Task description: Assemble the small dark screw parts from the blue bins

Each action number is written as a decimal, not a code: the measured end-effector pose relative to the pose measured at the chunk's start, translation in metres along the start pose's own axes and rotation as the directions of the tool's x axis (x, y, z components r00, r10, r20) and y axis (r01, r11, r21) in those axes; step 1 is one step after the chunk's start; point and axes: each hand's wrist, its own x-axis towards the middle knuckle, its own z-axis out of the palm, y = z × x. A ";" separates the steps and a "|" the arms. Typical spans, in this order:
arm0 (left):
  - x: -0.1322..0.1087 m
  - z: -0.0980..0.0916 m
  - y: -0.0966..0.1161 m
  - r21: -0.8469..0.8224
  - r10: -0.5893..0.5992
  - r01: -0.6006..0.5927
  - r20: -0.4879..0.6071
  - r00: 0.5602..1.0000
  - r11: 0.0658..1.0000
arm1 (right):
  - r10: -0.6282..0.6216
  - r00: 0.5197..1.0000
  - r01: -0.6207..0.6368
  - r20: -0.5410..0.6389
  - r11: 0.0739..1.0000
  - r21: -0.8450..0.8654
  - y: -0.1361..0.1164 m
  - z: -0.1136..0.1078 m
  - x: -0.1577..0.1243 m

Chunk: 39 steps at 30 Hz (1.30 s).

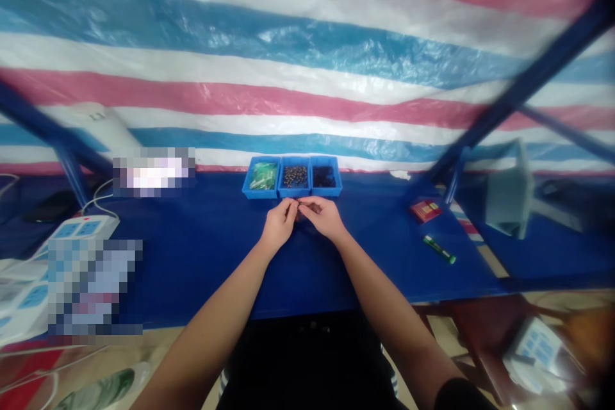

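My left hand [280,223] and my right hand [325,216] meet over the blue table, just in front of three small blue bins. Fingers of both hands are pinched together, and what they hold is too small to make out. The left bin [261,194] has green and clear pieces in it. Many small brassy and dark parts lie in the middle bin [293,193]. Dark small parts fill the right bin [327,192].
White power strips [91,228] with cables lie at the left of the blue table [202,230]. On the right are a red box [425,210] and a green tube [439,249]. Blue frame bars [516,83] slant up on both sides before a striped sheet [307,64].
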 end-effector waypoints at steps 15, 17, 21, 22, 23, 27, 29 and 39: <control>-0.002 0.000 0.004 0.008 -0.021 0.022 -0.042 0.999 1.000 | 0.288 0.949 -0.247 -0.129 0.933 0.263 -0.001 -0.006 0.010; -0.002 0.000 0.004 0.009 -0.022 0.023 -0.047 0.999 1.000 | 0.192 0.979 -0.164 -0.070 0.941 0.296 -0.004 -0.005 0.010; -0.002 0.000 0.003 0.019 -0.021 0.022 -0.054 0.998 1.000 | 0.036 0.999 -0.035 -0.031 0.999 0.031 -0.005 -0.009 0.007; -0.002 0.000 0.002 0.018 -0.021 0.022 -0.050 0.999 1.000 | -0.001 0.999 -0.006 -0.054 0.993 -0.117 -0.003 -0.010 0.006; -0.002 0.000 0.002 0.016 -0.020 0.021 -0.044 0.999 1.000 | -0.044 0.997 0.026 -0.060 0.960 -0.279 -0.002 -0.011 0.005; -0.002 0.000 0.002 0.009 -0.017 0.018 -0.030 0.999 1.000 | -0.099 0.994 0.106 0.047 0.748 -0.655 0.001 -0.013 0.003; -0.002 0.000 0.002 0.004 -0.018 0.019 -0.034 0.999 1.000 | -0.086 0.994 0.110 0.070 0.681 -0.724 0.002 -0.011 0.002; -0.002 0.000 0.002 0.024 -0.014 0.015 -0.034 0.999 1.000 | -0.061 0.996 0.088 0.065 0.594 -0.800 0.003 -0.011 0.001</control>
